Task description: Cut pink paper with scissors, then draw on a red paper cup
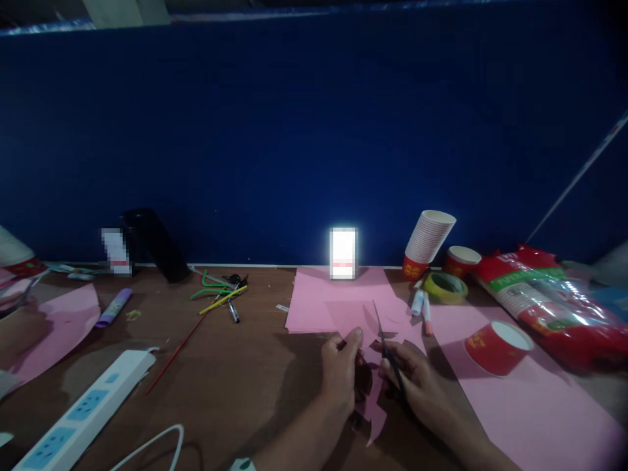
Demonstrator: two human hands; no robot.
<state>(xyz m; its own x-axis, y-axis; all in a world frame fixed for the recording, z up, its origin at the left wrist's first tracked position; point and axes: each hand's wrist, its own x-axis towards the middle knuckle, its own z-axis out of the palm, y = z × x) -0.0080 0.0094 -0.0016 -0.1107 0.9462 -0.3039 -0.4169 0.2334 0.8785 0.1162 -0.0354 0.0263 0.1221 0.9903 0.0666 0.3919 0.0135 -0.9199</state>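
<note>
My left hand (341, 369) is closed, pinching a piece of pink paper (375, 418) between thumb and fingers; a cut, jagged end of it hangs below the hand. Beside it, my right hand (417, 376) is closed around a dark pair of scissors (390, 356), seen nearly edge-on with the thin tip pointing away from me. Part of the paper between my hands is hidden by the fingers. Just beyond lies a stack of pink sheets (314, 307).
At right are a red paper cup (498, 350), stacked cups (429, 239), green tape (445, 288), markers (426, 314) and a red plastic package (549, 294). To the left lie a power strip (88, 412), pipe cleaners (223, 301), a black bottle (157, 245) and another person's hand (24, 330) at pink paper.
</note>
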